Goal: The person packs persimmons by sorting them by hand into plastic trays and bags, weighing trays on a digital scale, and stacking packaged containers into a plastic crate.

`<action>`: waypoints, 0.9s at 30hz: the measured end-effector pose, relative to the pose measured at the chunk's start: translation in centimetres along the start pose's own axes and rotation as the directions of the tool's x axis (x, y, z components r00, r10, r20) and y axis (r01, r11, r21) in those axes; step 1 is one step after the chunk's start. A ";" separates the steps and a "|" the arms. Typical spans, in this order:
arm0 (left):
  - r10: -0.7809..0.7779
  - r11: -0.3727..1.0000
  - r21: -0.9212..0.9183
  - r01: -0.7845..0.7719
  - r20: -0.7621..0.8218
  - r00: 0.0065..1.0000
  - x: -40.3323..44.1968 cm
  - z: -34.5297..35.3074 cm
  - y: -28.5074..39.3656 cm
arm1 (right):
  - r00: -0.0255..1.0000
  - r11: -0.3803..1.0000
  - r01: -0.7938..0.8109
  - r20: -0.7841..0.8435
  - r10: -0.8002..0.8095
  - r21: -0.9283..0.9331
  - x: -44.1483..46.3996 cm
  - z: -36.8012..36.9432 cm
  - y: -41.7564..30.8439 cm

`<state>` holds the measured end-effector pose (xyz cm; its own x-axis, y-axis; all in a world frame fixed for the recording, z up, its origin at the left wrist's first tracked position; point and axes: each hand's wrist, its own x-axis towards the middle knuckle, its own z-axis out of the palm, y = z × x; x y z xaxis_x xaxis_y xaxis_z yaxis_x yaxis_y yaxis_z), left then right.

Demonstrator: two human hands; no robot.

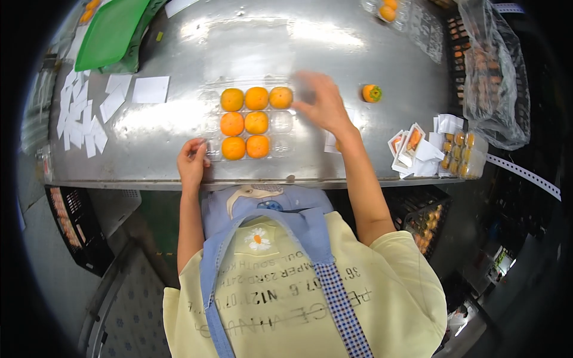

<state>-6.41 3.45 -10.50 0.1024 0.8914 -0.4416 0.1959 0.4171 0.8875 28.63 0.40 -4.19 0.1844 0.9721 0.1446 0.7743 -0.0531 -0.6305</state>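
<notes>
A clear plastic fruit tray (282,148) lies on the metal table in front of me. Several orange persimmons (256,122) sit in its cups, and the middle and front cups of the right column hold none. At the tray's front left edge, my left hand (193,160) has its fingers curled and pinched on the rim. My right hand (323,101) is beside the back right persimmon (280,96), blurred, its thumb and fingers apart with nothing visible between them. Further right lies a single persimmon (372,93) with its green calyx up.
White paper slips (77,113) are scattered at the left, near a green tray (112,36). Picture cards (412,146) and a packed fruit box (465,154) lie at the right edge. Crates stand below the table; a plastic-covered crate (486,71) is at the far right.
</notes>
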 end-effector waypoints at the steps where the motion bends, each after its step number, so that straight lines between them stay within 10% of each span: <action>1: -0.003 1.000 0.005 0.003 -0.005 1.000 0.0 0.0 0.0 | 0.998 1.000 -0.023 -0.063 0.022 -0.014 -0.1 -1.1 0.8; 7: -0.024 1.000 -0.004 0.024 -0.003 1.000 -0.1 0.1 0.3 | 0.895 0.727 -0.443 -0.211 0.393 -0.525 -3.3 -6.1 9.2; 11: -0.027 1.000 -0.015 0.027 -0.003 1.000 0.0 0.1 0.1 | 0.853 0.859 -0.501 -0.109 0.510 0.103 -4.9 -7.1 10.7; 14: -0.008 1.000 -0.021 0.008 -0.006 1.000 -0.1 0.1 0.2 | 0.860 0.620 -0.349 -0.023 0.510 0.703 -5.6 -6.8 6.8; 19: -0.008 1.000 -0.007 0.008 -0.005 1.000 -0.1 0.2 0.6 | 0.939 0.385 -0.245 0.118 0.323 0.890 -5.8 -5.8 1.9; 27: 0.002 1.000 -0.013 -0.002 -0.009 1.000 -0.1 0.1 0.3 | 0.976 0.484 -0.113 0.005 0.220 0.868 -5.9 -3.5 -1.0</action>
<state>-6.24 3.43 -10.18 0.0940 0.8936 -0.4389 0.1831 0.4178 0.8899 28.93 -6.08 -1.75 0.3471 0.9378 -0.0010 -0.1713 0.0623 -0.9832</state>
